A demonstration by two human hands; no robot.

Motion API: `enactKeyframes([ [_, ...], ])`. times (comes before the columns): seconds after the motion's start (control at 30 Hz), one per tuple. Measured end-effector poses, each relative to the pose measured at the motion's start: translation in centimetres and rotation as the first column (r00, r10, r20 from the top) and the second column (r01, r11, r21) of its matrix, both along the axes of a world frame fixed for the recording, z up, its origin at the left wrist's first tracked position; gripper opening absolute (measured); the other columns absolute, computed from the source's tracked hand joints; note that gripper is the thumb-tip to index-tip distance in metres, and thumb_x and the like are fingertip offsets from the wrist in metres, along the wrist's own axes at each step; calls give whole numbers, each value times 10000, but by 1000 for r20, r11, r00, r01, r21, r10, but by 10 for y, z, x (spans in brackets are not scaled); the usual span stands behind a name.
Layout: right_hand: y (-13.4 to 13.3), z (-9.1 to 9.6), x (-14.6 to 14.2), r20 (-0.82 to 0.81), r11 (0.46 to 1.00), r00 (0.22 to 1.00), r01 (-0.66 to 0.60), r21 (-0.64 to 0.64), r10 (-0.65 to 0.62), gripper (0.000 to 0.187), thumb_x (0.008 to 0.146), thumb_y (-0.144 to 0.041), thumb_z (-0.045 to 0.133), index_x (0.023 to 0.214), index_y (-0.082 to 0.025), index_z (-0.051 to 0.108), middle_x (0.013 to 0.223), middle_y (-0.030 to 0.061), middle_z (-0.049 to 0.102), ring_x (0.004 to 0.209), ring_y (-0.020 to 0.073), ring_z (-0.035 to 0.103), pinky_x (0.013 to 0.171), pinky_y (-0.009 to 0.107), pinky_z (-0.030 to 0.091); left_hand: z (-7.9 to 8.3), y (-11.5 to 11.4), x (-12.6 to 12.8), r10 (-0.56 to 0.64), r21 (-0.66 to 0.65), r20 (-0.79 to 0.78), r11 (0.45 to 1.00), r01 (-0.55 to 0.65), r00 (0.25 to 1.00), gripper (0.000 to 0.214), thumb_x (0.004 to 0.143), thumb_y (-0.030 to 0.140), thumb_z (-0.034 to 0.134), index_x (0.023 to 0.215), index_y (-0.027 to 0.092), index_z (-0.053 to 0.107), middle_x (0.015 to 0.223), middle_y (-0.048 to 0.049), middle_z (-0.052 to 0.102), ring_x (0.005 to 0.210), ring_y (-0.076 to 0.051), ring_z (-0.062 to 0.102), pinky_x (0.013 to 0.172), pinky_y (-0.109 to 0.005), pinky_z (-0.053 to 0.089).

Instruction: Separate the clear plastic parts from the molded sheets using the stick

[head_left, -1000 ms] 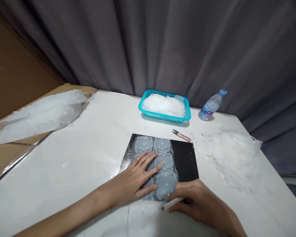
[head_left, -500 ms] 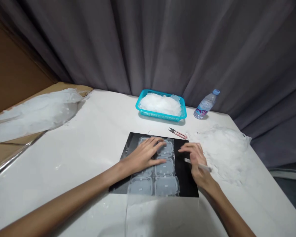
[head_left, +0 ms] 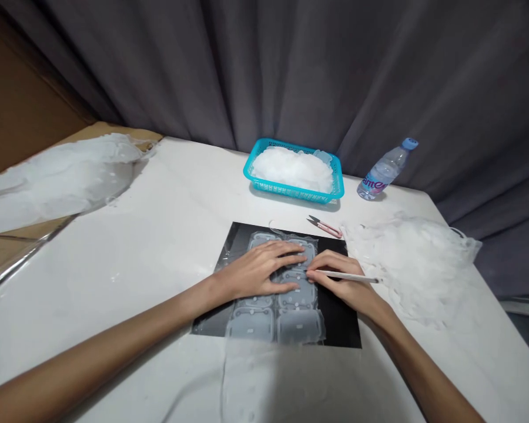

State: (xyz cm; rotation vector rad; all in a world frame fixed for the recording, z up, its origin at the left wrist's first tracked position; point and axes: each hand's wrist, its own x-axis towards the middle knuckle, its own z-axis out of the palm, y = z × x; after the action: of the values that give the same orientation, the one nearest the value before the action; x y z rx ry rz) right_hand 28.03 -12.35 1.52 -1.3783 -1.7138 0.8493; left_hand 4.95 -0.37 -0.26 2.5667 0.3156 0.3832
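Observation:
A translucent sheet of moulded rectangular pieces [head_left: 300,326] with rounded corners lies on a black mat [head_left: 339,329], its lower end running over the mat's near edge. Across the upper pieces my left hand [head_left: 264,267] rests flat, fingers spread and holding nothing. My right hand [head_left: 346,279] pinches a thin white pen-shaped tool [head_left: 357,276]. The tool's tip is by the right side of the sheet, between the top and middle pieces, close to my left fingertips. Its exact kind is too small to make out.
Pink-handled thread snips [head_left: 324,226] lie beyond the mat. A turquoise basket [head_left: 293,191] of whitish translucent pieces stands at the back, beside a water bottle [head_left: 385,170]. Translucent scraps [head_left: 414,264] are heaped at right. A clear plastic bag [head_left: 79,176] lies on cardboard at left.
My right hand has moved left onto the sheet's edge, and the tool's tip now reaches the sheet. My left hand stays spread on the pieces. The view has shifted slightly.

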Motion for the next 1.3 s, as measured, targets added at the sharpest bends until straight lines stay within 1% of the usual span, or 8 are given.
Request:
enactKeyframes([
  [0.1,-2,-2,2,16,999,999,-44,23,44,134,1021,-327,647,985,-233,735,1003,53,737,940,200,709,898,340,554,0,0,-1,8,40,-46,999,-7,999,619,982,575,628,1498,236,584,1592,-103,534,1443,-340,538,1217,-527,415],
  [0.2,-5,-3,4,30,1000,999,-28,-2,28,88,1019,-302,651,1041,-245,714,1010,42,717,913,183,704,855,307,557,0,-1,-2,41,59,-85,998,-36,996,689,959,628,632,1527,246,556,1625,-78,490,1505,-356,455,1248,-539,378],
  [0.33,-6,-2,2,42,999,998,-43,-5,44,80,1032,-281,626,1018,-245,697,1018,41,708,932,186,698,869,309,550,1,-1,-1,45,26,-69,999,-44,997,695,955,651,625,1544,293,528,1635,-38,475,1518,-303,446,1292,-512,313],
  [0.53,-3,-5,-3,90,996,993,-76,47,71,86,1042,-263,614,1014,-244,693,1035,29,732,970,181,705,911,302,536,2,2,1,22,23,-97,1000,-20,995,707,978,671,576,1547,255,526,1639,-52,462,1546,-274,401,1309,-483,275],
  [0.7,-2,-9,-3,101,996,993,-66,59,60,104,1048,-259,598,1020,-244,698,1051,35,744,989,192,715,918,313,542,1,4,-2,43,5,-118,999,-43,992,694,968,695,570,1549,318,520,1741,-25,207,1600,-292,268,1276,-480,333],
  [0.87,-3,-10,-4,104,996,993,-60,61,53,94,1045,-263,609,1007,-246,694,1041,29,745,983,189,716,919,308,539,0,4,0,57,44,-146,998,-51,988,717,957,724,559,1534,299,544,1716,-57,299,1589,-296,300,1262,-499,349],
  [1.13,-4,-11,-7,130,993,991,-55,105,41,85,1043,-242,605,1012,-251,684,1051,19,742,985,182,709,918,299,534,-1,4,2,66,100,-125,993,-54,990,726,946,743,555,1517,294,568,1700,-64,332,1561,-307,364,1311,-515,233],
  [1.3,-3,-11,-4,136,990,989,-68,125,50,86,1039,-251,613,994,-248,685,1042,25,747,988,189,715,924,302,537,-1,3,2,77,99,-150,993,-63,986,740,939,768,537,1522,314,561,1714,-51,310,1579,-308,327,1295,-508,275],
])
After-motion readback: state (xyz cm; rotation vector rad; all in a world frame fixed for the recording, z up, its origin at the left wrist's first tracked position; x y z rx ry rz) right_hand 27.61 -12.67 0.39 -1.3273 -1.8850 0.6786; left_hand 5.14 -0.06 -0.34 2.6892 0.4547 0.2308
